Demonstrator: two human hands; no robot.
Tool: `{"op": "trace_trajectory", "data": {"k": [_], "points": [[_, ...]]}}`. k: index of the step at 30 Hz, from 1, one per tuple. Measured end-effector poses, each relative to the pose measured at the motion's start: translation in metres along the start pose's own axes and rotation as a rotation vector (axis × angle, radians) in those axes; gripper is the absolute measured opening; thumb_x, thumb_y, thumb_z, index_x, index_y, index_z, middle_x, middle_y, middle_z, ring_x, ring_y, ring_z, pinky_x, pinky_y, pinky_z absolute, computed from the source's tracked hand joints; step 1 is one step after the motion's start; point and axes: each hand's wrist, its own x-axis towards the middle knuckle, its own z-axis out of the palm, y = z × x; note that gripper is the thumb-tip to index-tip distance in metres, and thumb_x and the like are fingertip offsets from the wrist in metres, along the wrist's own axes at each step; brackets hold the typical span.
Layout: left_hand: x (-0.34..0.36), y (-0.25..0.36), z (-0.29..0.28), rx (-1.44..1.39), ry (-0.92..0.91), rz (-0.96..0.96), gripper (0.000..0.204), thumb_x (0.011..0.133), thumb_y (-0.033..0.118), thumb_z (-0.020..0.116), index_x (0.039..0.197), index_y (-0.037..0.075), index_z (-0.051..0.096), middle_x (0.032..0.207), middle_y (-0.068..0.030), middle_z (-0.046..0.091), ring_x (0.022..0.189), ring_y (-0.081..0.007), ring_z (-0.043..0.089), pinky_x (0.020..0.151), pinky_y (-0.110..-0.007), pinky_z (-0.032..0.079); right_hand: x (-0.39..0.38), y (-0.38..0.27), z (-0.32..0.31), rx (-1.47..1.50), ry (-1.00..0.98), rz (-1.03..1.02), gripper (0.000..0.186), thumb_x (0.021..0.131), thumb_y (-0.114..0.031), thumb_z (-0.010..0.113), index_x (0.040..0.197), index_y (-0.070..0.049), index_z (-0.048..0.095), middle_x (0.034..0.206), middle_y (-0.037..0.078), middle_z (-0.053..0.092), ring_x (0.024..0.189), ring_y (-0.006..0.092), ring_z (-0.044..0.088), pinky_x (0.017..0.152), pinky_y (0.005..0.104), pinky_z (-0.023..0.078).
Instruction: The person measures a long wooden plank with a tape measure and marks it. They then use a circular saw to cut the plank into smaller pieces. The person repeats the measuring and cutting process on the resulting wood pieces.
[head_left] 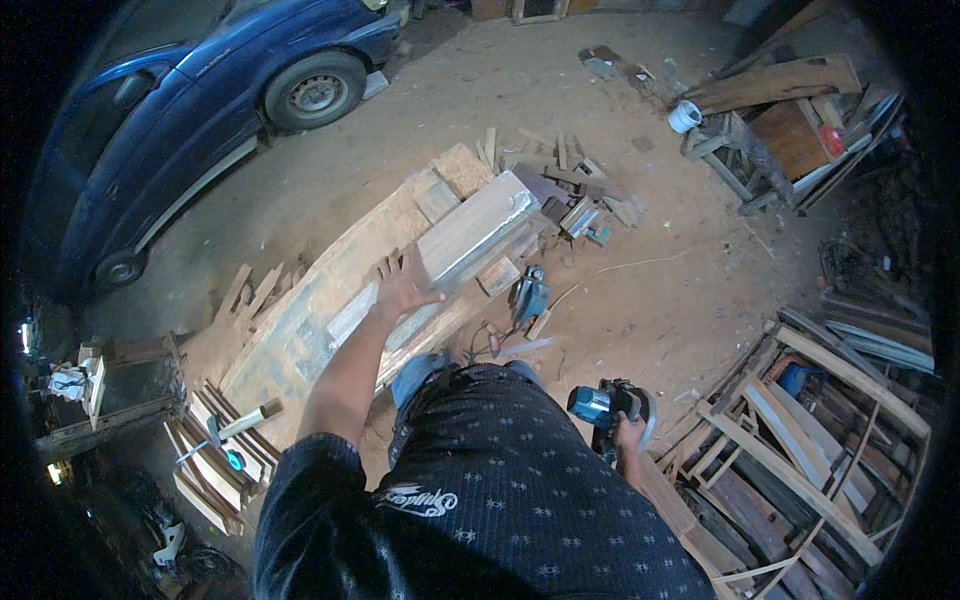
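My left hand (402, 285), fingers spread, rests on a long pale plank (470, 225) lying diagonally over a wide wooden sheet (310, 305) on a low work surface. My right hand (625, 430) grips a teal-and-black circular saw (600, 410) down by my right side, away from the plank. Another teal power tool (532, 295) lies beside the plank, with a cord and small offcuts around it. A hammer (240, 425) and a small blue round item (236, 459) sit on stacked wood strips at the lower left.
A blue car (170, 130) stands at upper left. Scrap wood (560, 160) lies past the plank. A board pile (770, 85) and white bucket (685, 117) are at upper right, lumber and frames (800, 430) at lower right. A cord (640, 262) crosses the dusty floor.
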Motion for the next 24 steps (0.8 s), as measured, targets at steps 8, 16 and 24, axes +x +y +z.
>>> {"op": "trace_trajectory", "data": {"k": [8,16,24], "points": [[0.014,0.008,0.001,-0.216,-0.198,0.042,0.142,0.058,0.061,0.089,0.163,0.005,0.011,0.153,-0.0315,0.035,0.144,-0.0473,0.033,0.12,-0.053,0.03,-0.009,0.056,0.011,-0.015,-0.06,-0.018,0.007,0.088,-0.007,0.067,0.09,-0.002,0.062,0.065,0.005,0.06,0.047,0.0169,0.055,0.042,0.0324,0.044],[0.012,0.001,0.013,-0.596,-0.293,0.211,0.117,0.063,0.058,0.089,0.156,0.005,0.04,0.158,-0.0279,0.035,0.147,-0.0392,0.035,0.123,-0.042,0.03,-0.058,0.004,0.015,-0.043,-0.146,0.151,0.019,0.087,-0.007,0.069,0.104,0.0,0.069,0.081,0.006,0.068,0.064,0.0169,0.063,0.052,0.0341,0.051],[0.021,-0.045,-0.016,-0.752,-0.19,0.053,0.076,0.095,0.065,0.055,0.148,0.011,0.053,0.141,-0.0196,0.061,0.134,-0.0354,0.055,0.116,-0.043,0.04,-0.068,-0.034,0.025,-0.211,-0.21,0.102,0.019,0.088,-0.007,0.07,0.105,0.0,0.067,0.081,0.006,0.068,0.062,0.0161,0.061,0.052,0.0327,0.049]]}}
